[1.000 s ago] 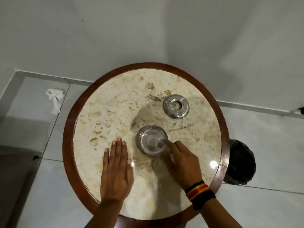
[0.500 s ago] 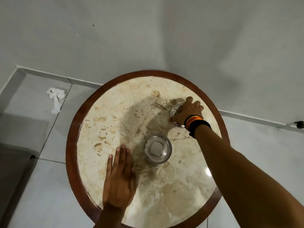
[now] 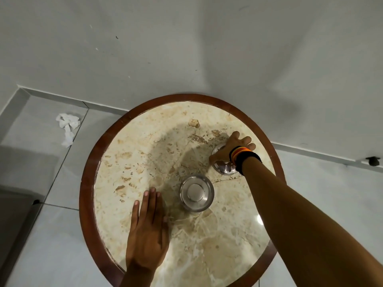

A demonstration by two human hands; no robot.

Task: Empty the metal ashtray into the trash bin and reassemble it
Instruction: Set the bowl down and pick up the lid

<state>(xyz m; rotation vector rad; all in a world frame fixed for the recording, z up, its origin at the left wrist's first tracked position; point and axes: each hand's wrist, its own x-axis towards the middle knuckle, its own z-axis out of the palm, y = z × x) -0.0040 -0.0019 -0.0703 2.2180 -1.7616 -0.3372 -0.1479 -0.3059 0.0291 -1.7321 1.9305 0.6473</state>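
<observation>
Your right hand (image 3: 232, 148) grips the lid (image 3: 224, 165) at the counter's (image 3: 128, 162) far right. The bowl (image 3: 196, 192) sits mid-counter, apart from it. Your left hand (image 3: 148, 230) lies flat, open, beside the bowl.

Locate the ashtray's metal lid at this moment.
In the head view, the lid lies on the far right of the round marble table, under the right hand, just beyond and right of the ashtray bowl.
</observation>
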